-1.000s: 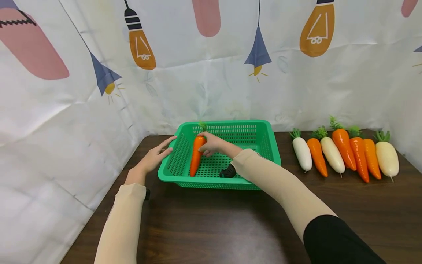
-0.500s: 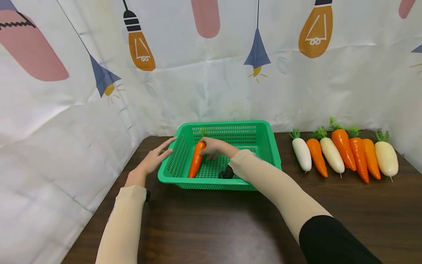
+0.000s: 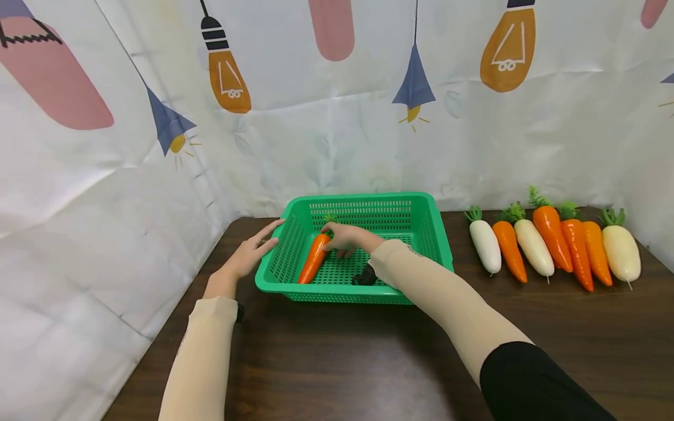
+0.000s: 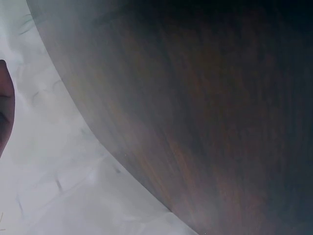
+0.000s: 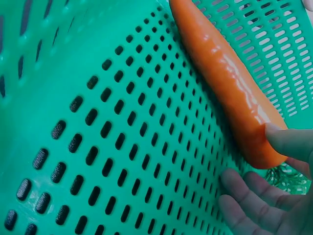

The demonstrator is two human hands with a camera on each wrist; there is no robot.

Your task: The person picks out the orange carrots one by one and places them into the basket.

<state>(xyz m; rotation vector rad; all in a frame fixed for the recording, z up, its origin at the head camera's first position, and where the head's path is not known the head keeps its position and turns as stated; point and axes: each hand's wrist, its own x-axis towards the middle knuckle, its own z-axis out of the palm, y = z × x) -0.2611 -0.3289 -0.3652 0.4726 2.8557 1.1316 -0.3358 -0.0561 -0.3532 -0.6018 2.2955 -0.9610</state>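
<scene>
An orange carrot with a green leafy top lies in the left part of a green plastic basket, its tip toward the near left corner. My right hand pinches the carrot close to its leafy end. In the right wrist view the thumb presses on the carrot, and the other fingers spread over the slotted basket floor. My left hand has its fingers extended, fingertips at the basket's left rim. Only a sliver of the left hand shows in the left wrist view.
To the basket's right, several orange carrots and white radishes lie in a row on the dark wooden table. A white patterned cloth hangs behind the table and along its left side.
The carrot has shifted down and toward me in the basket, its tip swinging slightly left. My right hand has followed it at the leafy end. My left hand stays at the rim.
</scene>
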